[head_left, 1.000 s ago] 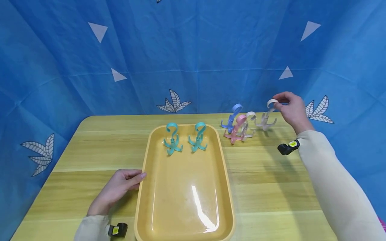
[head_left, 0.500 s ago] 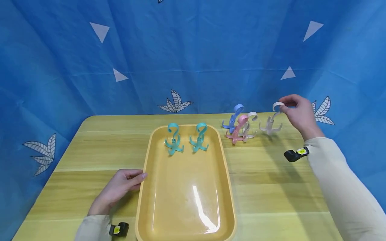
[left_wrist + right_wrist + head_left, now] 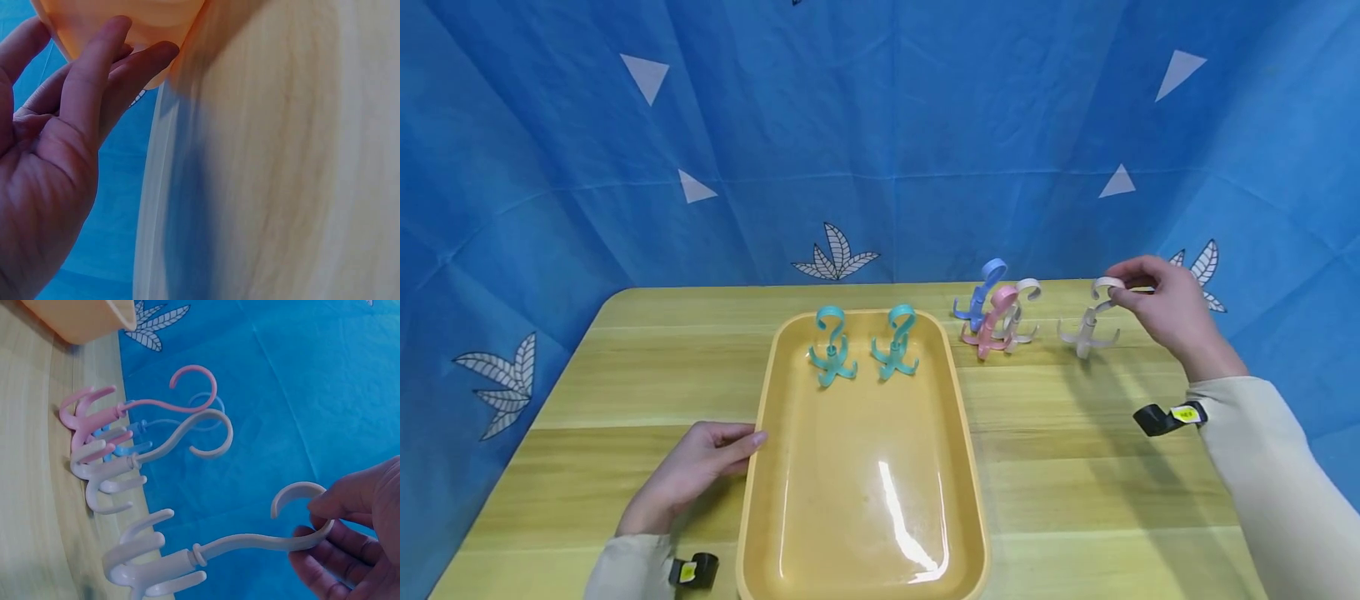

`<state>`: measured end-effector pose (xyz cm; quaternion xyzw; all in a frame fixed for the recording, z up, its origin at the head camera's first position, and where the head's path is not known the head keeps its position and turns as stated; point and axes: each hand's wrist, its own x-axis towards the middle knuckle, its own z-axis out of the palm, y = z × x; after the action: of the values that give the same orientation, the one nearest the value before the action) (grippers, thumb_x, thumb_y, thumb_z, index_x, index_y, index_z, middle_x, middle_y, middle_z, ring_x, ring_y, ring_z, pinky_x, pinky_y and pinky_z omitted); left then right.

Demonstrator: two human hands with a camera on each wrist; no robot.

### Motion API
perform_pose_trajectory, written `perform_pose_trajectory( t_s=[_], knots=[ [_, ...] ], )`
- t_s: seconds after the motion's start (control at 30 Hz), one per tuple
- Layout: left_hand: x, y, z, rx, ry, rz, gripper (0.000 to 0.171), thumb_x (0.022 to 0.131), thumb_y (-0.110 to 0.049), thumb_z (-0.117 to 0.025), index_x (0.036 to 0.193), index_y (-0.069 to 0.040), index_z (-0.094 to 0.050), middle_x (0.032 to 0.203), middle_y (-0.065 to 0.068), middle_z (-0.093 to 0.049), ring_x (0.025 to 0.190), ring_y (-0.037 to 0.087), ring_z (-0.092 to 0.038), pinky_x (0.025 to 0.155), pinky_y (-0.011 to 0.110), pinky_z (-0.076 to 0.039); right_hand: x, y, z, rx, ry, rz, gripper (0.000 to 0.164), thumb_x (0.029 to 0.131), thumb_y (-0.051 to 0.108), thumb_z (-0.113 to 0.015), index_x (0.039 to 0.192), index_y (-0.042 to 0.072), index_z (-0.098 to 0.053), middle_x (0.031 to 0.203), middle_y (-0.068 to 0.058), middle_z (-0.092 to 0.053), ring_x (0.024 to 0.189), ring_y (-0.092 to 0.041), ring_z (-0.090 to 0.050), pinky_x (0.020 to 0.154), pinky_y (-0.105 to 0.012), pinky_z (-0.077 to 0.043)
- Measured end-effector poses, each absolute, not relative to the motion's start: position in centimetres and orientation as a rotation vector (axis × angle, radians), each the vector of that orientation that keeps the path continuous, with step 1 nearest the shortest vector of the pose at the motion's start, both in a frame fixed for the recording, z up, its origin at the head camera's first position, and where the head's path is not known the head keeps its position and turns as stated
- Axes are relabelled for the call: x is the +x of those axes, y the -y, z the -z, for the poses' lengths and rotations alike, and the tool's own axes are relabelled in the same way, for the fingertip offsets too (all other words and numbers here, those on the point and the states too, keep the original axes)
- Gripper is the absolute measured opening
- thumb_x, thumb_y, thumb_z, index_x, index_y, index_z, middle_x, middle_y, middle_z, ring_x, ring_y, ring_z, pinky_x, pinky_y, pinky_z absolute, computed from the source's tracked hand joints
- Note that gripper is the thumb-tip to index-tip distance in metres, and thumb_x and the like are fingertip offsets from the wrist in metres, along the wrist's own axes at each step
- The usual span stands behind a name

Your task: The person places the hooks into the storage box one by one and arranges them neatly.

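Background: a blue fabric curtain [image 3: 887,108], printed with pale triangles and outlined leaves, encloses the work area at the back and sides.

Work surface: a pale yellow wood-grain table [image 3: 625,400] carries all items.

Container: a yellow-orange rectangular tray with raised walls and rounded corners, apparently plastic [image 3: 850,467], lies with its long sides running away from the person, probably so that both ends remain within reach.

Left hand: the left hand [image 3: 694,462] grips the tray at its left wall, thumb over the rim and fingers against the outside. This hold presumably steadies the tray.

Right hand: the right hand [image 3: 1172,312] pinches the curled top of a white plastic swivel hook with splayed prongs [image 3: 1087,325]. The curl is a narrow strip well away from the prongs, which likely makes it the convenient holding point. The held hook is upright, right of the tray and well apart from it; whether its prongs touch the table cannot be told.

Other hooks: a left teal plastic hook [image 3: 832,364] and a right teal plastic hook [image 3: 895,360] stand side by side inside the tray at its far end. Between tray and held hook, a pink plastic hook [image 3: 987,333], a blue plastic hook [image 3: 976,304] and a second white plastic hook [image 3: 115,467] stand clustered on the table. Their spread prongs appear to serve as feet, leaving the curls uppermost.
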<state>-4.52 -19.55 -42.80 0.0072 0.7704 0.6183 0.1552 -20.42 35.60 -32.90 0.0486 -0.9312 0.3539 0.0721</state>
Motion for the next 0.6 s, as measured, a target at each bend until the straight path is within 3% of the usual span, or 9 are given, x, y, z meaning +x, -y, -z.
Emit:
perform_pose_trajectory(
  t_s=[0.43,0.6],
  knots=[
    [-4.5,19.7,43.2,0.027,-2.205,-1.795,0.047,0.099,-0.018,-0.061,0.128,0.019,-0.052,0.126,0.029,-0.058,0.107,0.017,-0.062,0.087,0.032,-0.053,-18.0,-35.5,32.4,0.214,2.806,-1.084,0.027,0.097,0.018,-0.065,0.119,0.003,-0.063,0.108,-0.013,-0.061,0.084,0.002,-0.056,0.066,-0.012,-0.046],
    [-4.4,19.7,43.1,0.040,-2.159,-1.832,0.049,0.100,-0.015,-0.060,0.129,0.022,-0.048,0.126,0.032,-0.057,0.107,0.018,-0.062,0.087,0.033,-0.053,-17.1,-35.2,32.6,0.234,2.822,-1.129,0.028,0.096,0.018,-0.066,0.119,0.002,-0.063,0.112,-0.013,-0.060,0.083,0.003,-0.058,0.066,-0.014,-0.049]
  ],
)
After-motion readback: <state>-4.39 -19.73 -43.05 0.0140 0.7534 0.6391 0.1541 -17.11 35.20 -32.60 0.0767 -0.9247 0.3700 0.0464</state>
